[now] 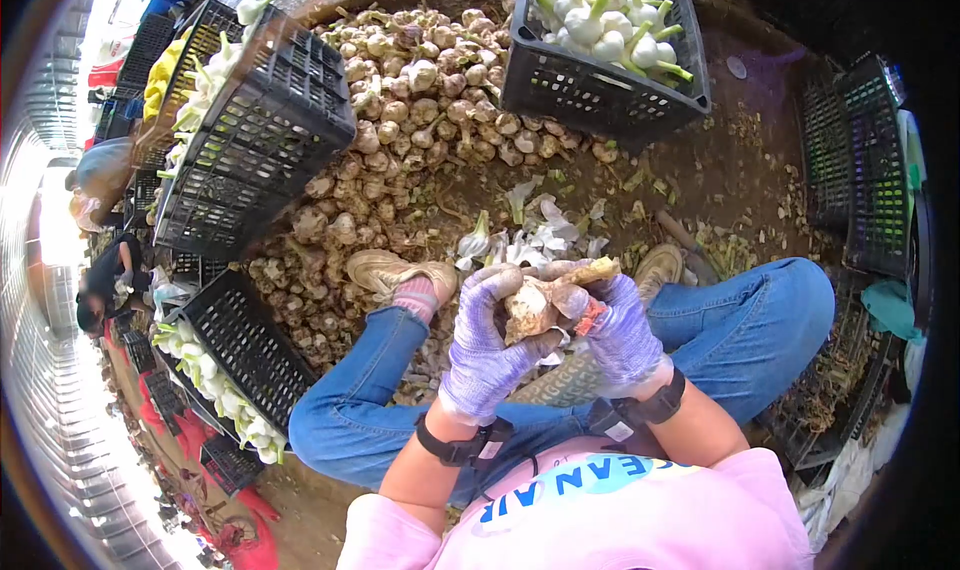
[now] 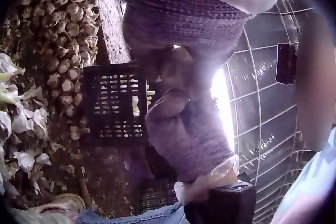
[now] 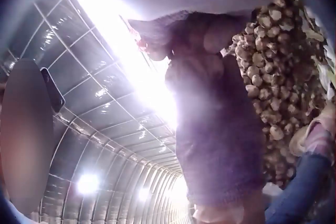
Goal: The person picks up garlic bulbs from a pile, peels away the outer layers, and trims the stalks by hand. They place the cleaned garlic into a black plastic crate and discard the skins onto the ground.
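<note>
Both hands wear purple knit gloves and meet over my lap in the head view. Between them is a dirt-stained garlic bulb (image 1: 533,307) with loose papery skin. My left hand (image 1: 490,320) curls round the bulb from the left and below. My right hand (image 1: 600,305) pinches its right side and stem end. The wrist views show only blurred purple glove (image 2: 184,134) close to the lens (image 3: 220,129); the bulb is not clear there.
A big pile of unpeeled garlic (image 1: 420,100) lies ahead of my feet, with white peels (image 1: 530,235) in front. Black crates of cleaned white bulbs stand at top right (image 1: 600,80), upper left (image 1: 260,120) and lower left (image 1: 240,350). Empty crates (image 1: 860,160) stack at right. Other people (image 1: 105,270) work far left.
</note>
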`<state>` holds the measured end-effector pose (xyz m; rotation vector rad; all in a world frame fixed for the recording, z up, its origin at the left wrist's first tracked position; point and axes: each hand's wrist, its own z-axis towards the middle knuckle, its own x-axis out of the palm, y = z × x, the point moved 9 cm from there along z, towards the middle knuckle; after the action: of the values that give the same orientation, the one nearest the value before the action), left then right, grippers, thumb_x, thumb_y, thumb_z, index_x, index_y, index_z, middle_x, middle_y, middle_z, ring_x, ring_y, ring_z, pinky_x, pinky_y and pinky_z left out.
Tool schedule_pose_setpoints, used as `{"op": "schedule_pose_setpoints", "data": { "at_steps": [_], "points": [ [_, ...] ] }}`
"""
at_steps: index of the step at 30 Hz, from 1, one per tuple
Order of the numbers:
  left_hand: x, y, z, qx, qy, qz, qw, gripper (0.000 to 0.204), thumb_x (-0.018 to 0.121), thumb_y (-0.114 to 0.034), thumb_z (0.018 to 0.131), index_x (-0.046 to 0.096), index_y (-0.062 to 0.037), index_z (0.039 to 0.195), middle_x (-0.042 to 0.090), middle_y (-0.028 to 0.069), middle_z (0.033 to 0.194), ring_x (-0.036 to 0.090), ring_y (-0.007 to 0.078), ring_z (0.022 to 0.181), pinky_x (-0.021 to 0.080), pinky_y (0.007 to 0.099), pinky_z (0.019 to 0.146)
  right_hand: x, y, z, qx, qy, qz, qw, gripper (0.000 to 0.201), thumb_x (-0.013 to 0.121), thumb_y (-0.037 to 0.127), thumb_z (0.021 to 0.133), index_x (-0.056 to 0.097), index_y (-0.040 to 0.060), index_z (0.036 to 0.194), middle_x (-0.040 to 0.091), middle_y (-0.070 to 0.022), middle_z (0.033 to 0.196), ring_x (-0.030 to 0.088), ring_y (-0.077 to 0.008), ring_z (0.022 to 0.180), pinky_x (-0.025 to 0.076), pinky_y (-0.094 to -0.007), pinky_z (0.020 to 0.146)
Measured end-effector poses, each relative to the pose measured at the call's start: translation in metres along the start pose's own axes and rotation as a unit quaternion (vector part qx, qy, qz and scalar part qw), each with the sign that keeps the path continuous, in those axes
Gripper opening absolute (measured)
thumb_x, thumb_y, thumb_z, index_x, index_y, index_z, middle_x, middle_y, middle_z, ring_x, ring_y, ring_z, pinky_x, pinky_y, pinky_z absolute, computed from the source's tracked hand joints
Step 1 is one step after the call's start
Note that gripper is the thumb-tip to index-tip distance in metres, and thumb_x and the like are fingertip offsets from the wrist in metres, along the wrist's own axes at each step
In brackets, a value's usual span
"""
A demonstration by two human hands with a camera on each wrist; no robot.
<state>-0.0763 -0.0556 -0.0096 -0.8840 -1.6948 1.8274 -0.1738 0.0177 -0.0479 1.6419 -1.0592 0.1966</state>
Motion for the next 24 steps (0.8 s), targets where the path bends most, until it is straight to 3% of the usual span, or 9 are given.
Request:
{"op": "schedule_pose_setpoints", "data": {
  "at_steps": [6, 12, 14, 15, 16, 19, 22, 23, 24],
  "points": [
    [-0.003, -0.007, -0.014, -0.021, -0.012, -0.046, 0.999, 0.069, 0.079, 0.001, 0.061, 0.041, -0.006, 0.118, 0.043, 0.01, 0.118, 0.047, 0.0204, 0.11, 0.041, 0.0338, 0.094, 0.007, 0.016, -0.008, -0.007, 0.045, -0.105, 0.993, 0.024, 0.065, 0.016, 0.084, 0.064, -0.0005, 0.102, 0.065, -0.0067, 0.096, 0.059, -0.0112, 0.087, 0.048, -0.0258, 0.077],
    [-0.003, 0.038, -0.02, -0.145, 0.002, -0.276, 0.95, 0.057, 0.07, -0.029, 0.078, 0.042, -0.0038, 0.121, 0.052, 0.0074, 0.112, 0.052, 0.0173, 0.104, 0.043, 0.0325, 0.091, 0.009, 0.013, -0.008, 0.068, 0.08, -0.205, 0.973, 0.019, 0.063, 0.011, 0.083, 0.065, -0.0009, 0.097, 0.065, -0.0047, 0.095, 0.059, -0.0101, 0.085, 0.048, -0.0248, 0.072],
    [0.007, 0.069, -0.026, -0.31, -0.034, -0.368, 0.876, 0.071, 0.049, -0.067, 0.079, 0.051, -0.004, 0.113, 0.059, 0.0089, 0.101, 0.059, 0.0199, 0.091, 0.049, 0.0296, 0.079, 0.029, 0.045, -0.014, -0.168, 0.144, -0.446, 0.867, 0.014, 0.061, 0.011, 0.084, 0.065, 0.0, 0.091, 0.065, -0.0041, 0.093, 0.059, -0.0105, 0.084, 0.048, -0.0263, 0.073],
    [0.011, 0.082, -0.039, -0.418, -0.072, -0.332, 0.843, 0.078, 0.033, -0.074, 0.081, 0.054, -0.0053, 0.111, 0.061, 0.0095, 0.095, 0.061, 0.0195, 0.081, 0.05, 0.0276, 0.07, 0.027, 0.038, -0.015, -0.149, 0.158, -0.42, 0.881, 0.018, 0.061, 0.014, 0.085, 0.061, 0.0007, 0.097, 0.062, -0.0035, 0.095, 0.057, -0.0108, 0.086, 0.048, -0.0272, 0.075],
    [0.009, 0.085, -0.038, -0.419, -0.073, -0.332, 0.842, 0.078, 0.033, -0.074, 0.081, 0.054, -0.0053, 0.111, 0.061, 0.0095, 0.095, 0.061, 0.0195, 0.081, 0.05, 0.0276, 0.07, 0.027, 0.034, -0.014, -0.148, 0.159, -0.42, 0.881, 0.018, 0.061, 0.014, 0.085, 0.061, 0.0007, 0.097, 0.062, -0.0035, 0.095, 0.057, -0.0108, 0.086, 0.048, -0.0272, 0.075],
    [0.007, 0.051, -0.013, -0.279, -0.02, -0.245, 0.928, 0.082, 0.042, -0.074, 0.077, 0.047, -0.0018, 0.116, 0.058, 0.0092, 0.095, 0.058, 0.0167, 0.076, 0.05, 0.0286, 0.066, -0.001, 0.004, -0.001, 0.018, 0.063, -0.097, 0.993, 0.037, 0.06, 0.017, 0.085, 0.05, 0.0026, 0.117, 0.059, -0.0021, 0.1, 0.054, -0.0096, 0.089, 0.047, -0.0256, 0.075],
    [0.004, 0.042, -0.008, -0.158, -0.064, 0.016, 0.985, 0.083, 0.051, -0.073, 0.074, 0.043, -0.0025, 0.117, 0.056, 0.0081, 0.091, 0.056, 0.0151, 0.074, 0.049, 0.0286, 0.061, -0.013, -0.016, 0.003, 0.012, 0.072, -0.136, 0.988, 0.035, 0.06, 0.02, 0.086, 0.052, 0.004, 0.116, 0.059, -0.0032, 0.101, 0.055, -0.0111, 0.089, 0.047, -0.0262, 0.075],
    [0.002, 0.039, -0.008, -0.142, -0.065, -0.038, 0.987, 0.078, 0.059, -0.066, 0.073, 0.043, -0.004, 0.117, 0.054, 0.0072, 0.09, 0.055, 0.0125, 0.075, 0.048, 0.0262, 0.06, -0.014, -0.028, -0.005, 0.135, 0.08, -0.037, 0.987, 0.044, 0.062, 0.03, 0.085, 0.051, 0.0042, 0.118, 0.058, -0.0057, 0.103, 0.057, -0.0142, 0.086, 0.049, -0.0281, 0.072],
    [-0.005, 0.04, -0.007, -0.142, -0.065, -0.038, 0.987, 0.078, 0.059, -0.066, 0.073, 0.043, -0.004, 0.117, 0.054, 0.0072, 0.09, 0.055, 0.0125, 0.075, 0.048, 0.0262, 0.06, -0.002, -0.017, -0.012, 0.135, 0.091, 0.178, 0.971, 0.054, 0.065, 0.039, 0.08, 0.05, 0.0037, 0.119, 0.059, -0.0076, 0.104, 0.06, -0.0176, 0.085, 0.05, -0.0283, 0.068]
  ]
}}
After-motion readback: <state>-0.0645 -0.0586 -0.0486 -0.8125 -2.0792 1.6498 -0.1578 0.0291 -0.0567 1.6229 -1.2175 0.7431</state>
